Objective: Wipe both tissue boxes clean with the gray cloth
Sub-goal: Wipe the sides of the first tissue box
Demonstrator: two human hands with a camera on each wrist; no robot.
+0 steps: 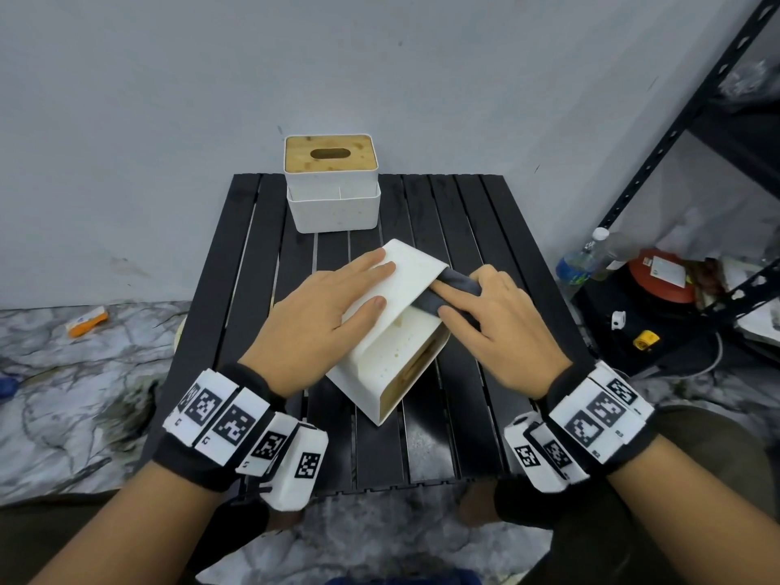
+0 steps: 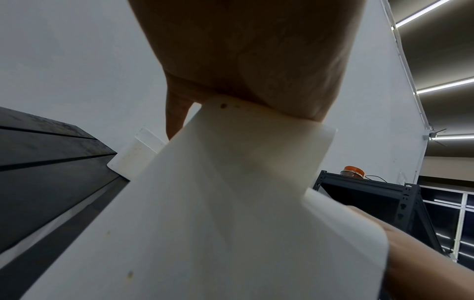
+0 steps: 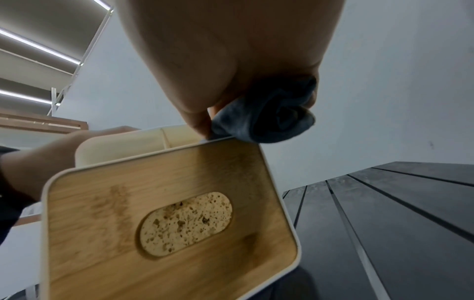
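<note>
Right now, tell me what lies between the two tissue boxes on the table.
Nothing: in the head view only bare black table slats separate the upright far tissue box from the tipped near tissue box.

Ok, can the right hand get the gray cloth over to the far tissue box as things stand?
Probably yes. The right hand already grips the gray cloth, and the far tissue box stands upright at the table's back edge with bare black slats between. The tipped near box lies left of that path.
</note>
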